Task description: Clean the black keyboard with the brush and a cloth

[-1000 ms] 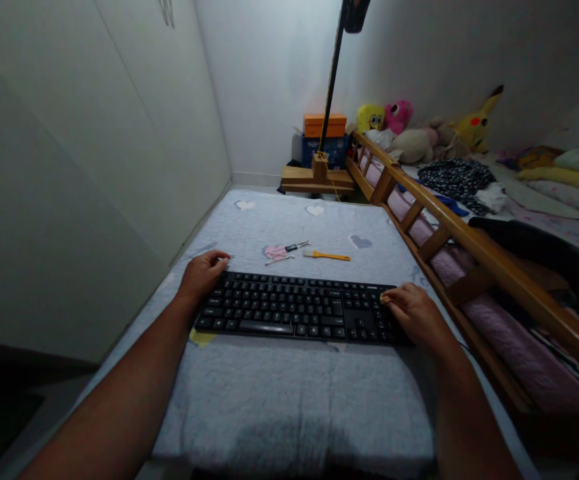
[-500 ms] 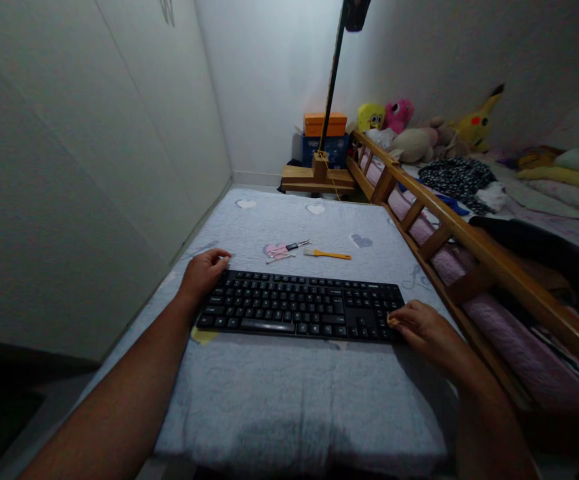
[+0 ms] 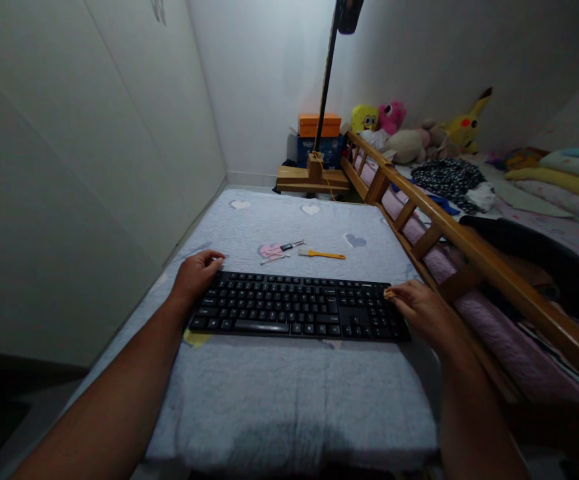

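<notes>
A black keyboard lies flat across the cloth-covered table in front of me, its keys facing up. My left hand is closed at its back left corner, fingers curled against the end of it. My right hand pinches a small tan piece over the back of the number pad; what it is made of is too small to tell. Behind the keyboard lie a yellow-handled brush, a dark-handled tool with thin metal ends, and a thin pale stick, perhaps a swab.
A pale blue cloth with heart patterns covers the table. Along the right runs a wooden bed rail, with plush toys and bedding beyond. White cabinet doors stand on the left. A lamp stand and boxes are at the back.
My right hand has moved from the lower part of the number pad toward its back right corner. The left hand stays by the left end. The view has shifted slightly.
</notes>
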`<state>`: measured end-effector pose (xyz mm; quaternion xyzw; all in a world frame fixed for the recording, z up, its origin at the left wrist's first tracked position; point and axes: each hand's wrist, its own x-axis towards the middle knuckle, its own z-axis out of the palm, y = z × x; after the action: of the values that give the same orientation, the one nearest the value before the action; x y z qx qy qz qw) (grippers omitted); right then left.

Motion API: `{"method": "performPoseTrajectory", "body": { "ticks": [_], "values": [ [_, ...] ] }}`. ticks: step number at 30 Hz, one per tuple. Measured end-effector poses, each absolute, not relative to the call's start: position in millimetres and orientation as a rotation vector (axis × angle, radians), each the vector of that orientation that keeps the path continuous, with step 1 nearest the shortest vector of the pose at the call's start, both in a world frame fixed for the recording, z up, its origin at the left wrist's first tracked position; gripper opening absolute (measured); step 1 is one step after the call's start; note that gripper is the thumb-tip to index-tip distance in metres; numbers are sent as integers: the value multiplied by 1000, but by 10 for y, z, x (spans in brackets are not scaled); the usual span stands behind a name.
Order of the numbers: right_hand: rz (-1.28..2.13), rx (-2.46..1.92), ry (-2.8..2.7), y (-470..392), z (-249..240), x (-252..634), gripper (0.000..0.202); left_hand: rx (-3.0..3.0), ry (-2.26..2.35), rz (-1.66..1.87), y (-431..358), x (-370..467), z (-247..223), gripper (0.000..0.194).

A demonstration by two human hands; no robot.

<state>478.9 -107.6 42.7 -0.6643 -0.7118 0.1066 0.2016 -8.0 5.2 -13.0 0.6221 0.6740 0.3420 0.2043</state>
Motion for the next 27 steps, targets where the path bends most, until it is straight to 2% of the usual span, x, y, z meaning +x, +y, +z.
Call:
{"method": "performPoseTrajectory", "body": {
  "ticks": [6, 21, 27],
  "values": [
    [267, -1857, -2002, -1035, 256, 4831, 23, 1721, 1884, 947, 47, -67, -114, 44],
    [501, -1843, -2057, -1552, 399, 4855, 24, 1736, 1890, 941, 47, -52, -115, 45],
    [696, -1875, -2088, -1681, 588, 4810, 27, 1743, 1905, 921, 40, -44, -99, 46]
  ]
}}
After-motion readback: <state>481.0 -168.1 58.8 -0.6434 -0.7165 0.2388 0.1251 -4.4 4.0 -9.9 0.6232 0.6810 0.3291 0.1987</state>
